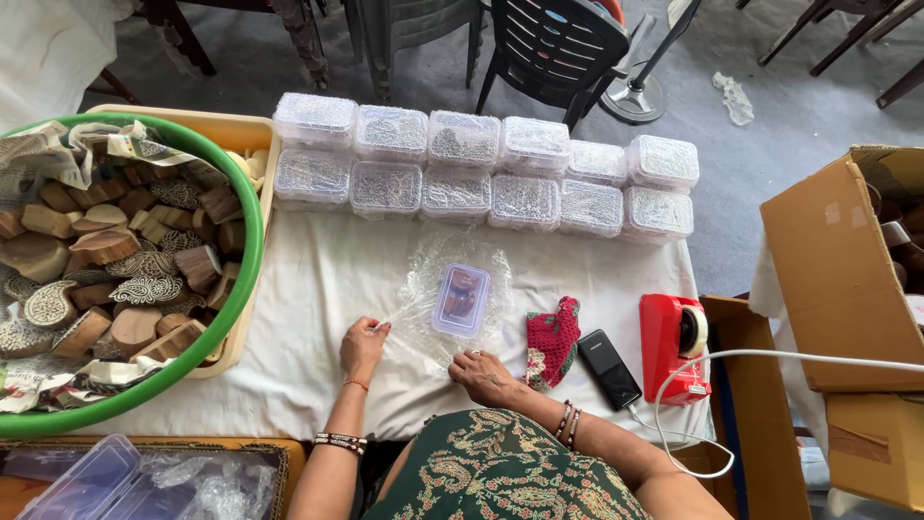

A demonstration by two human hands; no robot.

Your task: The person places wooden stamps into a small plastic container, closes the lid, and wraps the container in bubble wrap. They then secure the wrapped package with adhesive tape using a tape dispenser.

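Note:
A small clear plastic box with a lilac-tinted lid lies on a sheet of clear plastic wrap spread on the white cloth. My left hand pinches the wrap's left edge and pulls it taut. At the near edge of the wrap, my right hand rests flat, fingers pressing on the film just below the box. Both wrists wear bangles.
Two rows of lidded clear boxes line the far table edge. A green tub of carved wooden blocks sits left. A red knitted pouch, a black phone, a red tape dispenser and cardboard boxes lie right.

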